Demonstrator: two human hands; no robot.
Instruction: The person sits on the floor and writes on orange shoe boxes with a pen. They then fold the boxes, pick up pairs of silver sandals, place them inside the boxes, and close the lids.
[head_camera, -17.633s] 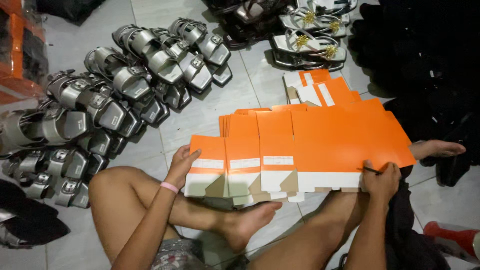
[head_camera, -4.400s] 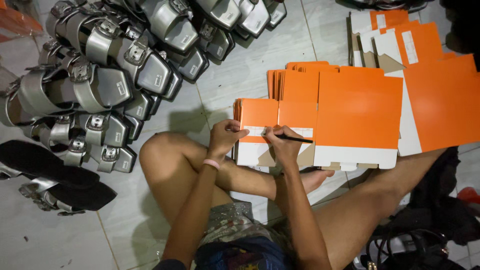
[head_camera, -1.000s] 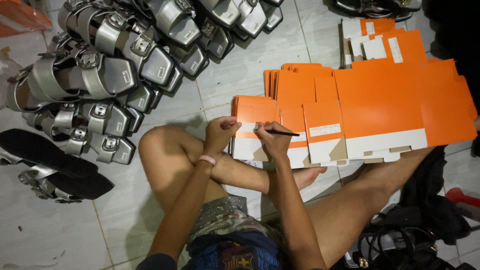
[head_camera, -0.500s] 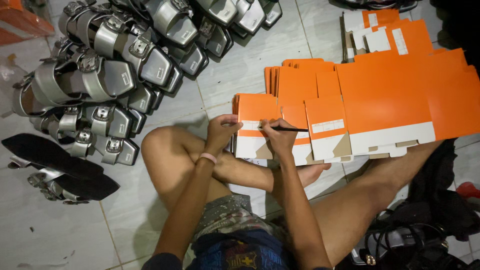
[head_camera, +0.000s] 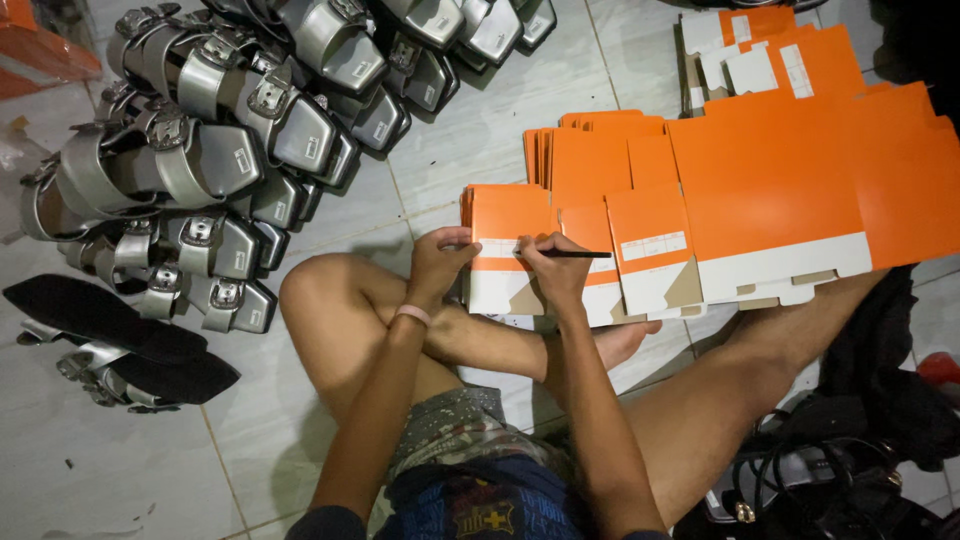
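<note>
Orange flat boxes (head_camera: 720, 200) lie fanned over the legs, long way left to right. The right hand (head_camera: 555, 268) pinches a black pen (head_camera: 565, 254), tip on a white label. The left hand (head_camera: 440, 262), fingers curled, presses the leftmost box. No tubs w/ stuff inside; silver sandals (head_camera: 230, 130) sit well apart.

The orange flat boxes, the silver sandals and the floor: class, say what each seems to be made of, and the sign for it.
Orange flat boxes: probably printed cardboard, matt; brown raw board shows at the cut flaps. Silver sandals: likely synthetic leather with a metallic sheen and what look like metal buckles. Floor: glazed tile, with grout lines and soft reflections.
</note>
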